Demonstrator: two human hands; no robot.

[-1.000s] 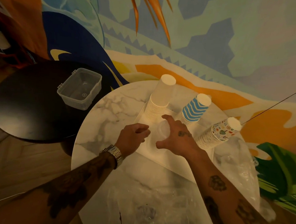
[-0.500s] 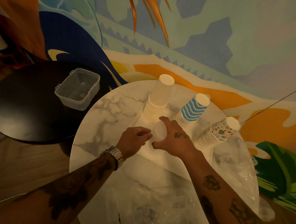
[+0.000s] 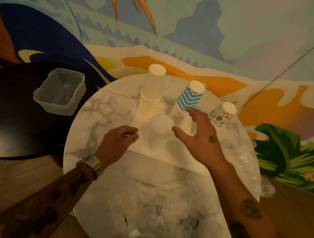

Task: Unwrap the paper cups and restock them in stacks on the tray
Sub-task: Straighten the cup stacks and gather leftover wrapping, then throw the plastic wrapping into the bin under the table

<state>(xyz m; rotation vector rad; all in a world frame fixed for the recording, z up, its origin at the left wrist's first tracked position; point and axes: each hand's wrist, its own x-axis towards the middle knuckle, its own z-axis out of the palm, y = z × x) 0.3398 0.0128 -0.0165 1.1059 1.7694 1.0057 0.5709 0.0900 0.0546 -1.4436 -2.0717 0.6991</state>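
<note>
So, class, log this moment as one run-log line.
stage: restocking | tray: plain stack, blue zigzag stack, patterned stack, all inverted | left hand: curled, empty | right hand: open, beside blue stack

clear plastic box [image 3: 60, 92] w/ no lid sits on black round surface [image 3: 16, 122], left of marble surface [image 3: 102, 112]; painted mural wall [image 3: 211, 30] behind.

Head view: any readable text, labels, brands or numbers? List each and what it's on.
None legible.
Patterned cup stack: small coloured pictures only, no words readable.
Blue-striped cup stack and plain white cup stack: no print visible.
Clear plastic wrap at the table's near edge: dark marks, too blurred to read.
Clear plastic container: moulded circle mark, no readable text.
</note>
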